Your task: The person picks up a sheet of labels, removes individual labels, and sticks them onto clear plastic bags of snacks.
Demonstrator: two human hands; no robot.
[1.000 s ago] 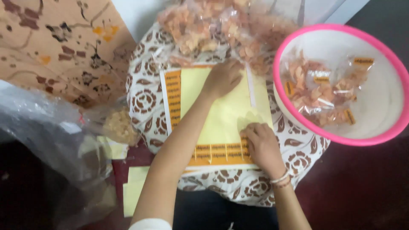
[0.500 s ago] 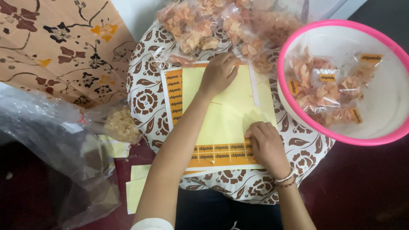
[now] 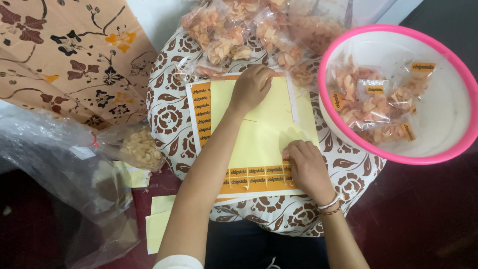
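A yellow backing sheet (image 3: 259,134) with rows of orange stickers along its left and bottom edges lies on a brown-and-white flowered cushion (image 3: 169,119) on my lap. My left hand (image 3: 251,87) rests with curled fingers on the sheet's top edge, just below a pile of clear bags of orange chips (image 3: 234,30). My right hand (image 3: 308,167) presses on the sheet's lower right, fingertips at the bottom sticker rows (image 3: 254,177). Whether it pinches a sticker is hidden.
A pink-rimmed white basin (image 3: 448,144) at right holds several labelled chip bags (image 3: 373,104). A large clear plastic bag (image 3: 55,159) and a small bag of pale chips (image 3: 142,149) lie at left. Spare yellow sheets (image 3: 159,224) sit on the dark floor. Flowered cloth (image 3: 64,55) covers the upper left.
My left hand has shifted slightly along the sheet's top edge. My right hand has stayed at the lower right sticker rows. The view has drifted a little.
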